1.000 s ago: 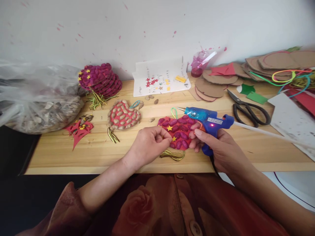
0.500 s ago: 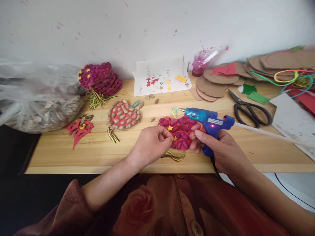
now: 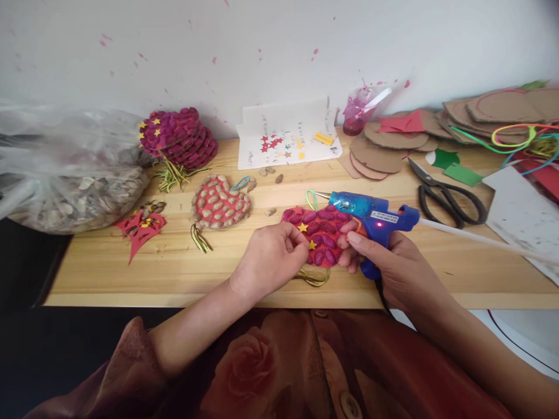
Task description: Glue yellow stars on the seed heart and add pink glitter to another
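My right hand (image 3: pixel 384 256) grips a blue hot glue gun (image 3: pixel 358 203) with its red light lit; the nozzle points left and a white glue stick (image 3: pixel 471 235) comes out of the back. Below the gun lies a red piece covered in purple-painted shells (image 3: pixel 325 230), with yellow stars (image 3: pixel 303 227) on it, a green loop at its top and a yellow-brown tassel (image 3: pixel 317 277) beneath. Over its left side, my left hand (image 3: pixel 283 247) is closed in a pinch; what sits between the fingertips is hidden.
Left of my hands lies a heart (image 3: pixel 222 201) with unpainted shells, near red paper scraps (image 3: pixel 140 224), a plastic bag of shells (image 3: pixel 78 198) and a purple stack (image 3: pixel 179 137). Star-dotted paper (image 3: pixel 288 142), a cup (image 3: pixel 354 119), cardboard (image 3: pixel 375 157) and black scissors (image 3: pixel 449 195) stand behind and right.
My left hand has shifted very slightly, still pinched over the shell-covered piece. The right hand keeps the glue gun almost in place; the whole view has moved a little.
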A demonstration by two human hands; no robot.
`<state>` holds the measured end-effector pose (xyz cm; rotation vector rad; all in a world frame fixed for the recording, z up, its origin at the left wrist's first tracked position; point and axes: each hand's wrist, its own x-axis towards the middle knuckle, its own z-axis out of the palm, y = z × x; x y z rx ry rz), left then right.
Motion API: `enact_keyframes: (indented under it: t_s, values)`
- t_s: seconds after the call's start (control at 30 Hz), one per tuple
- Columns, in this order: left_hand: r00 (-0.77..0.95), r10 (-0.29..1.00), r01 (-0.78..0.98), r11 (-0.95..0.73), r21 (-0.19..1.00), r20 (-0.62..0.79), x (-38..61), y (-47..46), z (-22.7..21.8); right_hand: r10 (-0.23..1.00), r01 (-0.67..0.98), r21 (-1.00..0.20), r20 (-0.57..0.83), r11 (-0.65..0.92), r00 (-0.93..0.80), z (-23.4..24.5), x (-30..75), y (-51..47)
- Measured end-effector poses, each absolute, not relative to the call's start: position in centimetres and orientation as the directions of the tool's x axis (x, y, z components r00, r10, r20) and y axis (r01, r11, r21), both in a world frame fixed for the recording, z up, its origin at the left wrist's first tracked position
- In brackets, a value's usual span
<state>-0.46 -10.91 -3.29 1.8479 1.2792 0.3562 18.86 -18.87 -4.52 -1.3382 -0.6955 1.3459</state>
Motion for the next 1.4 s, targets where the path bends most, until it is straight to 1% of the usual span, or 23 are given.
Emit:
enact_keyframes:
  t_s: [0.37,0.47,0.53,0.6,0.63,0.67,0.73,0.83,0.93,1.1,1.4]
  values:
    - [0.443,0.877,0.65,-0.173,0.74,-0.184,-0.7,-11.2,-3.1,0.926,-0.279,-0.923,-0.325,-0.266,0.191,-4.2,18.7,-18.9]
    - [0.477,0.873,0.639,-0.263,0.723,-0.104,-1.3,-11.5,-2.9,0.926,-0.279,-0.923,-0.324,-0.265,0.193,-4.3,18.8,-19.0]
    - [0.54,0.842,0.595,-0.395,0.7,0.017,-2.1,-11.8,-3.0,0.926,-0.278,-0.923,-0.325,-0.266,0.193,-4.4,18.8,-19.1]
    - [0.626,0.755,0.518,-0.589,0.62,0.194,-3.1,-12.0,-3.5,0.926,-0.277,-0.923,-0.326,-0.268,0.191,-4.5,18.8,-19.1]
    - [0.673,0.686,0.477,-0.688,0.548,0.277,-3.5,-12.1,-3.8,0.927,-0.276,-0.923,-0.325,-0.268,0.189,-4.5,18.8,-19.1]
    - [0.714,0.614,0.439,-0.767,0.468,0.337,-3.9,-12.1,-4.1,0.928,-0.274,-0.924,-0.323,-0.266,0.188,-4.6,18.9,-19.1]
    - [0.774,0.496,0.392,-0.863,0.319,0.393,-4.5,-12.1,-4.6,0.927,-0.272,-0.924,-0.324,-0.267,0.19,-4.5,18.9,-19.1]
    - [0.823,0.398,0.359,-0.917,0.172,0.404,-4.6,-12.0,-5.0,0.921,-0.281,-0.92,-0.333,-0.272,0.201,-4.4,18.8,-19.1]
    - [0.854,0.352,0.337,-0.935,0.107,0.384,-4.3,-12.0,-5.0,0.917,-0.286,-0.917,-0.341,-0.277,0.207,-4.2,18.7,-19.1]
    - [0.873,0.349,0.347,-0.935,0.069,0.34,-4.0,-12.2,-5.3,0.917,-0.284,-0.919,-0.339,-0.275,0.209,-4.2,18.6,-19.0]
    - [0.878,0.345,0.353,-0.935,0.039,0.331,-3.6,-12.5,-5.0,0.916,-0.29,-0.915,-0.345,-0.279,0.207,-4.4,18.8,-18.9]
